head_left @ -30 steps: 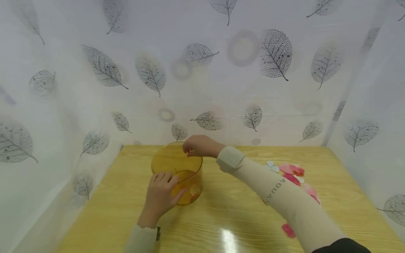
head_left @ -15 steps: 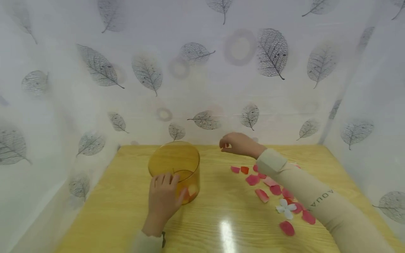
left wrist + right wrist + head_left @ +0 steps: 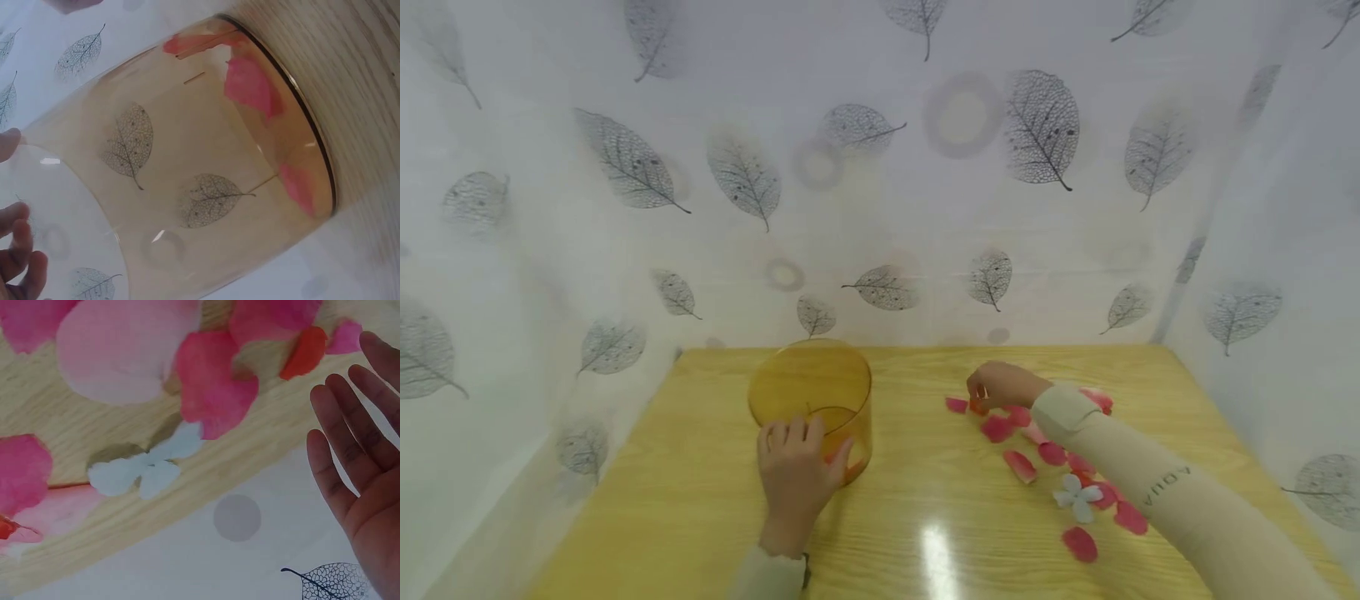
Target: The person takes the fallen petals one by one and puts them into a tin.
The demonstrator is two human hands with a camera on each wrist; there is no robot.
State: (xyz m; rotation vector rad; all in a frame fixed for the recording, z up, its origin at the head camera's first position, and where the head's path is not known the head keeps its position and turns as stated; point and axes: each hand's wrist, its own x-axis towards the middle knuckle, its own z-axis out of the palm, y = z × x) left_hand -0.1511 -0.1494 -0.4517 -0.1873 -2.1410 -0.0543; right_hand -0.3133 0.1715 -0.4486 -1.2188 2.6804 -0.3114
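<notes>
My left hand (image 3: pixel 797 479) holds the near rim of an amber see-through container (image 3: pixel 808 375), which stands upright on the table. In the left wrist view the fingers (image 3: pixel 22 250) lie at its mouth, with pink petals (image 3: pixel 253 87) in the bottom. To the right, my right hand (image 3: pixel 1006 385) reaches low over scattered flower petals, its fingertips by a small orange-red petal (image 3: pixel 977 407). The right wrist view shows its fingers (image 3: pixel 347 440) spread and holding nothing, close to that red petal (image 3: pixel 305 353) and a small pink petal (image 3: pixel 345 337).
Pink and red petals (image 3: pixel 1018 465) lie scattered across the right side of the wooden table (image 3: pixel 700 500). Among them is a white flower (image 3: pixel 1077 497). A pale curtain (image 3: pixel 880 208) printed with leaves encloses the table at the back and sides.
My right hand has moved from above the container to the right and down to the petals. The left hand stays at the container's rim.
</notes>
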